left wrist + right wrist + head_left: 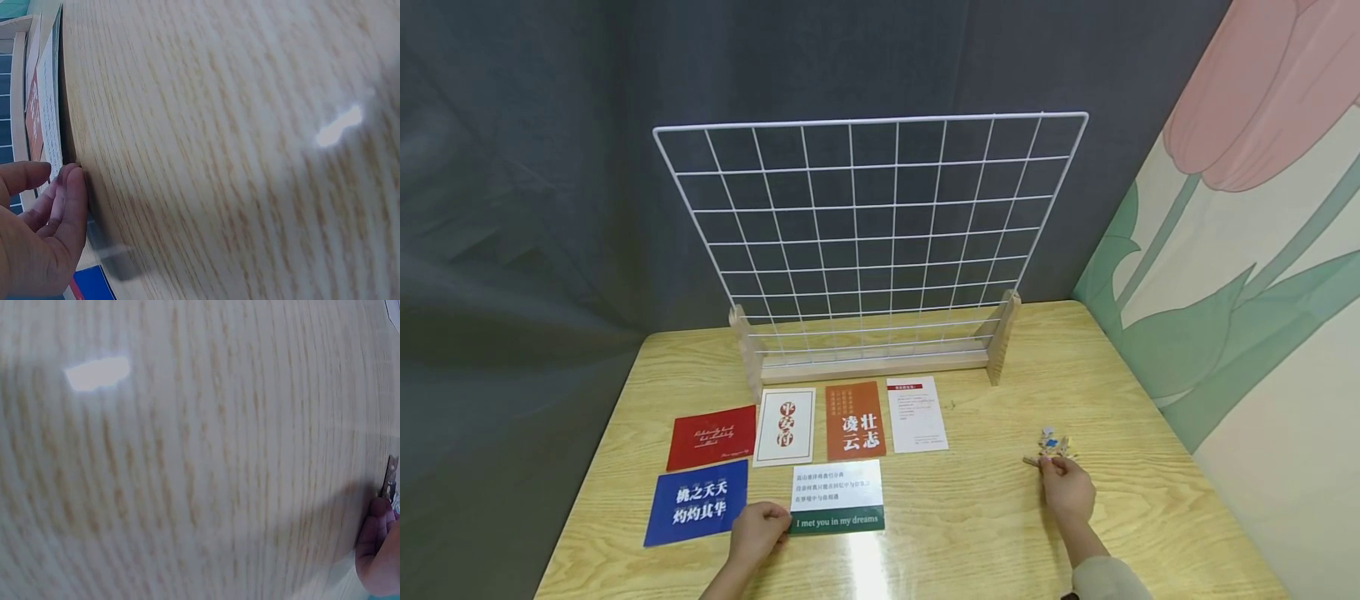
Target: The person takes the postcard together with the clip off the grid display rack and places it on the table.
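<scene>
My left hand (758,533) is at the lower left corner of a white and green postcard (837,487). In the left wrist view the thumb (28,175) is on one side of that card's edge and the fingers on the other, pinching it; a dark shadow runs along the edge. At the right, my right hand (1070,492) pinches a small wooden clothespin (1032,461) beside a little heap of clips (1054,443), one of them blue. In the right wrist view the clothespin (390,475) shows at the frame's edge, partly cut off.
A white wire grid (872,204) stands in a wooden base (872,366) at the back. Before it lie a red card (711,437), a white card (785,427), an orange card (855,421), a text card (917,414) and a blue card (697,503). A painted wall borders the right side.
</scene>
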A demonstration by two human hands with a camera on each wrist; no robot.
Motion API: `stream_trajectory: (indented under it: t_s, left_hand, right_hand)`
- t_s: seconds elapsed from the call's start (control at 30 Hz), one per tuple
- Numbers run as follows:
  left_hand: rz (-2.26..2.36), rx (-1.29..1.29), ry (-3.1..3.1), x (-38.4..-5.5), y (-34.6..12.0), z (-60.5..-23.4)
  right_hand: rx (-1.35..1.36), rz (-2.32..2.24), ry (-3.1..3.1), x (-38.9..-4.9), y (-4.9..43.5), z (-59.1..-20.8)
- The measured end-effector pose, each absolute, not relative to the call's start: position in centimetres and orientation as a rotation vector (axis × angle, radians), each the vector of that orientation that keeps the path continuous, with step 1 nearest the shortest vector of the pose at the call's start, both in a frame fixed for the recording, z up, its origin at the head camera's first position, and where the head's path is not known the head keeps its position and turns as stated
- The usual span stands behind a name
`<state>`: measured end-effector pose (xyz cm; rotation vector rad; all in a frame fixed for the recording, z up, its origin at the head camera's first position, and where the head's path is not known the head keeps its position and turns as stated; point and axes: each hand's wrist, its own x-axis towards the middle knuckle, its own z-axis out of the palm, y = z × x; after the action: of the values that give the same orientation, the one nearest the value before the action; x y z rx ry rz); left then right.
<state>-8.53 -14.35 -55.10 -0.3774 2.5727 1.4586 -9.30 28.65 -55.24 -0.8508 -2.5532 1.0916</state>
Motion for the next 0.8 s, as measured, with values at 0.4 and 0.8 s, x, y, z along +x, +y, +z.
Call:
stream_trajectory:
  t_s: [0.4,0.8]
  left_hand:
    - [1.439,-0.381,2.612,-8.8,-15.0,-55.2]
    - [1.409,-0.326,2.732,-9.7,-16.0,-53.8]
  right_hand:
    - [-0.907,1.13,-2.514,-8.8,29.1,-54.6]
    - [-0.907,1.122,-2.445,-9.1,30.1,-53.9]
